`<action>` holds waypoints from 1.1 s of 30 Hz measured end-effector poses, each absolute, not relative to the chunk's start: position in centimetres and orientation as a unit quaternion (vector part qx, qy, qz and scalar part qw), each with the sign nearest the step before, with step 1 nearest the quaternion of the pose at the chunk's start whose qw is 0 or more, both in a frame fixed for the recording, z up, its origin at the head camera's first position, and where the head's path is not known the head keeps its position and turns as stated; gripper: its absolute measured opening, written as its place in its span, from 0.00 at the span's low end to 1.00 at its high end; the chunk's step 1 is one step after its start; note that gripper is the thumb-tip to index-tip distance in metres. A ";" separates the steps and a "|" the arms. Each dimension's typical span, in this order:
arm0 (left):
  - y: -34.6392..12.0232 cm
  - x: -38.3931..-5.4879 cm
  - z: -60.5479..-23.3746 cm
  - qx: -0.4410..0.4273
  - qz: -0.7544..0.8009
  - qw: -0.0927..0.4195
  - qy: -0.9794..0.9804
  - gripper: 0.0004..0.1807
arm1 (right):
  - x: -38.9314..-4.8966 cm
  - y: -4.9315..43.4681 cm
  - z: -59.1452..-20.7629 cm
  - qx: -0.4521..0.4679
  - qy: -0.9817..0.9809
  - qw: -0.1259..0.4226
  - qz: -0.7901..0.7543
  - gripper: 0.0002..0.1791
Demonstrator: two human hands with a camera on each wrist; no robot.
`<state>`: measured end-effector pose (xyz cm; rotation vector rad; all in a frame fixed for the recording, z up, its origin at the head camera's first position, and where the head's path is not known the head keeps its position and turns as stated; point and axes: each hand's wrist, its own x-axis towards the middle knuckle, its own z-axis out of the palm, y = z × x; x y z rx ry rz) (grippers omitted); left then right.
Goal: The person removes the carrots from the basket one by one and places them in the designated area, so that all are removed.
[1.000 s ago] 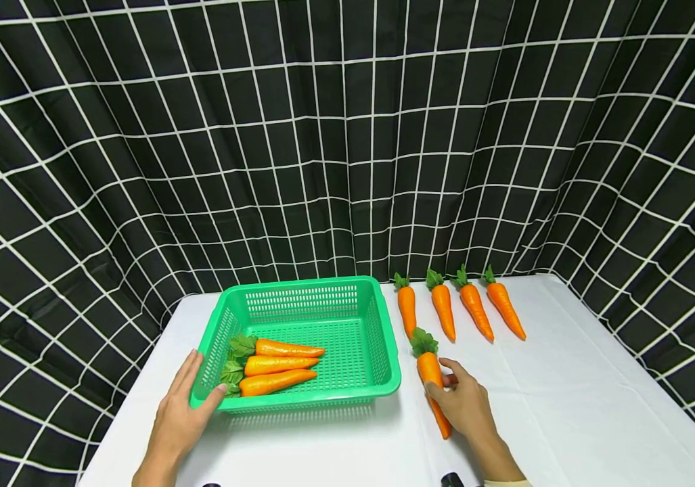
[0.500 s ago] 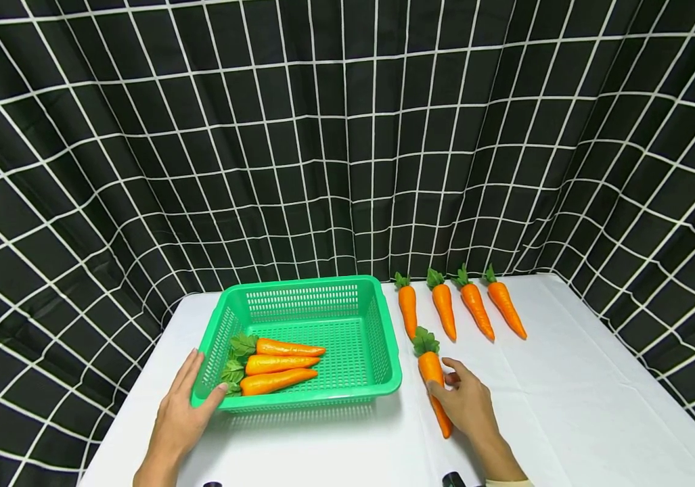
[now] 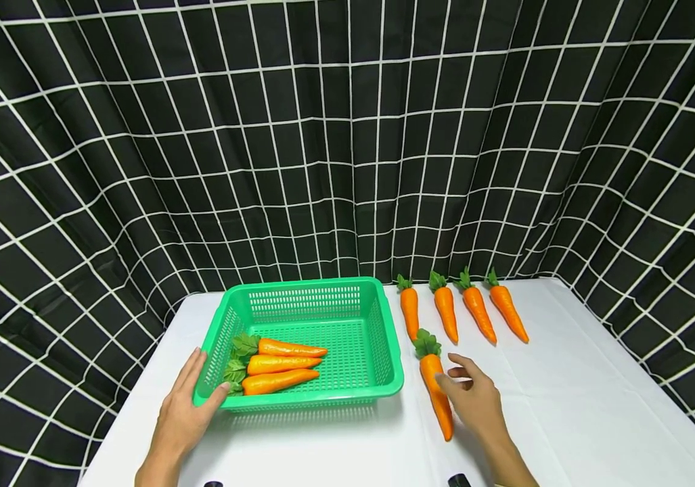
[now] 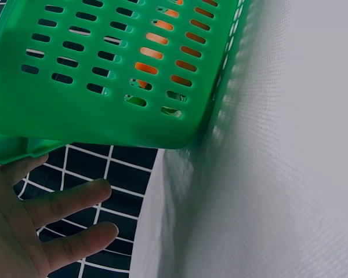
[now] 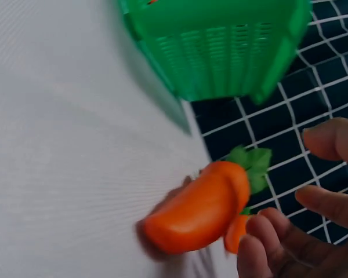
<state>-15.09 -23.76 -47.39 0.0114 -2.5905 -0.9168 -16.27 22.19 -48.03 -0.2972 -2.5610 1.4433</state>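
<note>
Right of the green basket [image 3: 323, 398], on the white-covered counter [image 3: 298, 453], lies the loose carrot [image 3: 438, 402], its leafy top pointing away from the person and its tip toward the near side. The right hand [image 3: 480, 404] is just beside it: thumb and fingers are slightly bent with a gap between them, and the right wrist view shows them apart from the carrot, gripping nothing.

At the other end, the left hand [image 3: 183, 412] rests against the basket's near left corner. Its thumb lies over the rim, and the fingers are spread and fairly straight along the outside of the left wall, resting there without curling round it. From the left wrist, two of them reach clear of the green plastic, and orange shows through the slots.

Inside the basket, three carrots [image 3: 283, 364] lie side by side near the left, leaves toward the left wall, tips toward the right. Behind the loose carrot, four carrots [image 3: 446, 314] form a row on the counter, set apart from one another with leaves at the far edge; the leftmost one's tip comes close to the loose carrot's leaves, and whether they touch is hard to tell. A black curtain [image 3: 347, 135] with a white grid hangs behind and along both sides
</note>
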 end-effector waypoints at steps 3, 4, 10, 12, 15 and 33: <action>-23.8 -15.0 -47.4 0.002 -0.327 0.200 -0.924 0.41 | -16.0 22.3 -47.4 -0.100 -0.829 0.087 0.543 0.25; -23.8 -15.0 -47.4 0.001 -0.326 0.200 -0.924 0.41 | -15.8 22.4 -47.2 -0.101 -0.817 0.086 0.562 0.24; -23.8 -15.1 -47.3 0.000 -0.328 0.200 -0.923 0.41 | -15.0 22.6 -45.8 -0.094 -0.762 0.080 0.636 0.22; -23.8 -15.1 -47.3 0.000 -0.329 0.198 -0.924 0.41 | -14.6 22.7 -45.3 -0.088 -0.736 0.072 0.667 0.22; -23.8 -15.1 -47.3 0.001 -0.328 0.197 -0.924 0.41 | -14.0 22.9 -44.5 -0.082 -0.688 0.051 0.719 0.22; -23.9 -15.0 -47.5 -0.006 -0.333 0.207 -0.920 0.41 | -14.5 24.0 -39.4 0.270 -0.356 -0.190 0.874 0.25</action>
